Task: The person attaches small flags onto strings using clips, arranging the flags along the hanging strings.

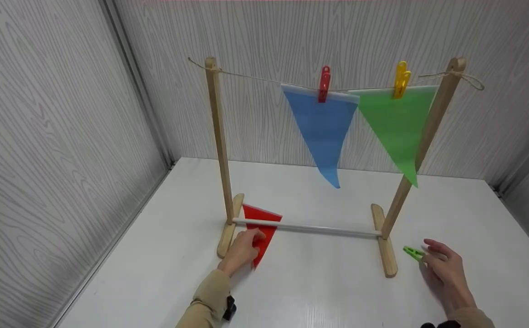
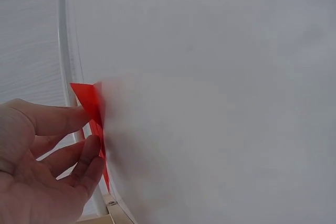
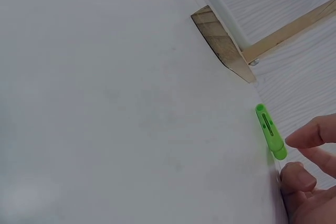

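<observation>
White tabletop (image 1: 319, 282) carries a wooden stand (image 1: 219, 136); clothespins (image 1: 324, 86) keep two pennants (image 1: 321, 125) hanging from its string (image 1: 255, 77). By its left foot (image 1: 224, 243), the left hand (image 1: 242, 250) touches a red pennant (image 1: 269, 232), grip unclear; beyond its right foot (image 1: 387, 257), the unclenched right hand (image 1: 446, 269) flanks a green clothespin (image 1: 413, 253).

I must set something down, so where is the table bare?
Bare table lies before the rod, between red flag and stand's right foot. Crowded: the left hand at the flag, the right hand by the green clip.

Red flag (image 1: 263, 213), green clip (image 3: 274, 142), blue flag (image 1: 325, 130), green flag (image 1: 399, 125), red clip (image 1: 323, 86), yellow clip (image 1: 400, 83), grey-grained wall (image 1: 269, 36)
</observation>
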Available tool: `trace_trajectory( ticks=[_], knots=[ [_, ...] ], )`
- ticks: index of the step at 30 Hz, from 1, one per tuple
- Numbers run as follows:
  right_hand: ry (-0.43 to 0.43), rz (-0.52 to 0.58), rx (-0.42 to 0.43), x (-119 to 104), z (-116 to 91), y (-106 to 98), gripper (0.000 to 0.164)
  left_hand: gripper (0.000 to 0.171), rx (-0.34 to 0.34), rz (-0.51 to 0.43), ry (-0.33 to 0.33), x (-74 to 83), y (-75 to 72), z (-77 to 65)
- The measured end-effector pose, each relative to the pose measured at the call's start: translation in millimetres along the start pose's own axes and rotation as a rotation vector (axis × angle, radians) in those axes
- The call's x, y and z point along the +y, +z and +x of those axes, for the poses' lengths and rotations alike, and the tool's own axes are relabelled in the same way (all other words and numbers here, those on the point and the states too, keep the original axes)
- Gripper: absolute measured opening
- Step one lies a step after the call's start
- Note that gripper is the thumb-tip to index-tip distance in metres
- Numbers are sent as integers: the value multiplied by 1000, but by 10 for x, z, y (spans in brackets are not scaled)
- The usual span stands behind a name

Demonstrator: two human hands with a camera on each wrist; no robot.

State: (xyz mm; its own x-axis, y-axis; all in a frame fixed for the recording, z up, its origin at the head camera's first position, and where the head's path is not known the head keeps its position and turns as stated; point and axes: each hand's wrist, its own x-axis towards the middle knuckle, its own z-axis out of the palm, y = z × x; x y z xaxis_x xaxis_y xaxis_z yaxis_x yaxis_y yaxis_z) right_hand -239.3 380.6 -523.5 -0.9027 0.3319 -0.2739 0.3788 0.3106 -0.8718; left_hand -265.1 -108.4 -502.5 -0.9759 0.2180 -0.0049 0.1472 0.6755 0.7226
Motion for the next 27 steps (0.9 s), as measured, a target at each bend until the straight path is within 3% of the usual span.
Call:
trace_trajectory(
  ticks=[12, 23, 27],
  knots=[
    [-35, -76, -27, -4, 7, -18, 70, 40, 2, -18, -30, 12, 9, 3],
    [-80, -143, -53, 33, 6, -34, 71, 43, -34, -11, 27, 4, 21, -3],
    [-115, -155, -47, 47, 1, -34, 70, 42, -32, -16, 3, 15, 26, 4]
  ],
)
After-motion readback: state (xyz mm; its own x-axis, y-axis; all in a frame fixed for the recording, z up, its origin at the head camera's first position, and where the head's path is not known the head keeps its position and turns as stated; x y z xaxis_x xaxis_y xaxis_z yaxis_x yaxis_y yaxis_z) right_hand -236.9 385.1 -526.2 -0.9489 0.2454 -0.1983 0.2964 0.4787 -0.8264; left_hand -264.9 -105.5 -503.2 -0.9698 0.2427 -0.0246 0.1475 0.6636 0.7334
